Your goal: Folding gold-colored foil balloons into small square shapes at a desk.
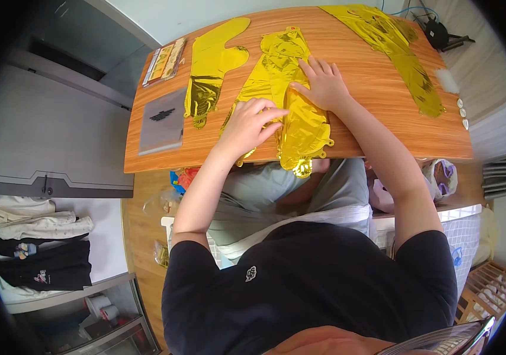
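A flat, crinkled gold foil balloon [303,127] lies across the middle of the table, its lower end with small tabs hanging over the near edge. My right hand [325,87] rests on its right part, fingers spread and palm down. At the balloon's left side is my left hand [251,125], fingers bent, thumb and forefinger apart, the forefinger's tip at a raised fold. Nothing shows in its grasp. Left of it lies another flat gold foil balloon [208,65] with rounded lobes. A third gold foil balloon [392,50] stretches along the far right.
The wooden table [359,139] also carries a clear plastic sleeve [163,127] holding dark thin pieces and some printed cards [165,61] at the left. Small white discs [462,112] line its right edge. A black stand [442,35] with a blue cable is at the back right.
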`<action>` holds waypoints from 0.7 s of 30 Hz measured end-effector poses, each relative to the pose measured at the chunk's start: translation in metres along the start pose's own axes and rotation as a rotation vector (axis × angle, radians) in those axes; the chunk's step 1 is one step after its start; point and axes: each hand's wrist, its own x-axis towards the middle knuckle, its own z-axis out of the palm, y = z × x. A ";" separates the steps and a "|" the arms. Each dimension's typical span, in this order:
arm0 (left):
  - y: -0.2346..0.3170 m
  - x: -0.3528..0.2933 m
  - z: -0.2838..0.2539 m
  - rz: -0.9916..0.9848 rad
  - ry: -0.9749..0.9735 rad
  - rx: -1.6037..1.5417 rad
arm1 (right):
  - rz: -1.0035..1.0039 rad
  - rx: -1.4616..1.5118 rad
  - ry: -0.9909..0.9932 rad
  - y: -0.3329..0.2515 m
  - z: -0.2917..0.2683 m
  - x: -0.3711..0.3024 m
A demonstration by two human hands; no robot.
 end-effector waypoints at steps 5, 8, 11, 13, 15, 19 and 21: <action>0.009 0.013 0.011 -0.031 -0.023 -0.084 | 0.001 -0.001 0.005 0.001 0.000 0.000; 0.008 0.012 0.019 -0.059 -0.043 -0.101 | -0.001 -0.001 0.013 0.000 0.001 0.000; 0.007 0.013 0.023 -0.013 -0.002 -0.069 | -0.007 -0.005 0.024 0.002 0.002 0.000; 0.004 0.013 0.024 0.030 -0.003 -0.038 | -0.014 -0.004 0.031 0.003 0.003 0.000; -0.002 0.011 0.024 0.055 -0.018 -0.047 | -0.013 0.002 0.035 0.003 0.004 0.000; -0.010 0.008 0.016 0.127 -0.085 -0.050 | -0.014 0.016 0.042 0.003 0.003 0.000; -0.010 0.010 0.012 0.121 -0.126 -0.067 | -0.017 0.016 0.032 0.002 0.002 -0.001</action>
